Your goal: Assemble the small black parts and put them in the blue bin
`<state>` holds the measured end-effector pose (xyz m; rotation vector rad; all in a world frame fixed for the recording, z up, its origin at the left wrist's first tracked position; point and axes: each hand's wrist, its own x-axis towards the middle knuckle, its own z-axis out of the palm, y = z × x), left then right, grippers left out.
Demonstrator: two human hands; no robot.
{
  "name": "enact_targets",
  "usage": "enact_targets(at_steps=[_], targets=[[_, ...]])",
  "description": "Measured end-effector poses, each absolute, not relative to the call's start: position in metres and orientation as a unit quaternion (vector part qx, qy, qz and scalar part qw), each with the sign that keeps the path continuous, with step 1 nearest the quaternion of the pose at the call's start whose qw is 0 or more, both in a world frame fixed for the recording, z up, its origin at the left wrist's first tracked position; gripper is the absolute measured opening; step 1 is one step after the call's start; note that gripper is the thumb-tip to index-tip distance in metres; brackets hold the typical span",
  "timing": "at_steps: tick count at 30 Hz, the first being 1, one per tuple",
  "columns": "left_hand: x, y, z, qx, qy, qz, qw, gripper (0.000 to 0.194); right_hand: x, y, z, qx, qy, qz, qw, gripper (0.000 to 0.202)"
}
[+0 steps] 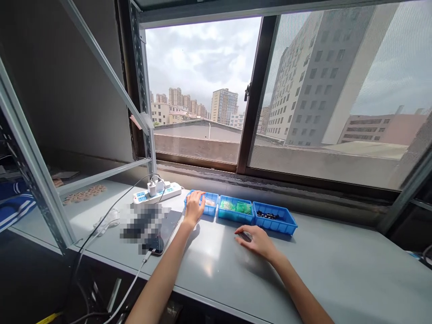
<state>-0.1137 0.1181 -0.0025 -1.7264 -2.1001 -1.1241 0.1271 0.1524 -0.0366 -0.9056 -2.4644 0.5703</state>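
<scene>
Three blue trays stand in a row towards the back of the table. My left hand [195, 207] is over the left end of the left tray [211, 210], its fingers apart and reaching to the tray's rim. That tray holds small pale pieces. The middle tray [235, 217] contains green and whitish pieces, and black parts lie in the right tray [285, 227]. My right hand [254, 238] hovers just in front of the middle and right trays, thumb and fingers apart with nothing visible between them.
Left of my left hand lies a dark tablet [168, 227] with a white cable, partly blurred. Behind it is a white power strip [172, 191] with plugs. A metal frame post [37, 166] rises at the left. A window spans the back.
</scene>
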Motion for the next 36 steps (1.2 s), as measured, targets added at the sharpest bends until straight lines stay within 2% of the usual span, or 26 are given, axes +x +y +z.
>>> enact_targets(at_steps=[7, 13, 17, 24, 29, 36], targets=[[-0.117, 0.121, -0.008, -0.578, -0.695, -0.41, 0.121, 0.024, 0.129, 0.153, -0.034, -0.324, -0.883, 0.239, 0.243, 0.024], [-0.124, 0.124, -0.012, -0.504, -0.722, -0.451, 0.15, 0.042, 0.131, 0.154, -0.034, -0.335, -0.869, 0.267, 0.247, 0.023], [-0.121, 0.122, -0.009, -0.517, -0.718, -0.446, 0.139, 0.041, 0.129, 0.155, -0.038, -0.336, -0.871, 0.259, 0.25, 0.021], [-0.085, 0.115, -0.005, -0.677, -0.659, -0.323, 0.045, 0.036, 0.126, 0.155, -0.043, -0.309, -0.89, 0.215, 0.257, 0.023], [-0.067, 0.115, -0.013, -0.753, -0.635, -0.166, -0.045, 0.032, 0.131, 0.156, -0.034, -0.398, -0.861, 0.189, 0.252, 0.024], [-0.064, 0.116, -0.012, -0.758, -0.643, -0.097, -0.058, 0.031, 0.132, 0.156, -0.031, -0.44, -0.854, 0.165, 0.221, 0.024]])
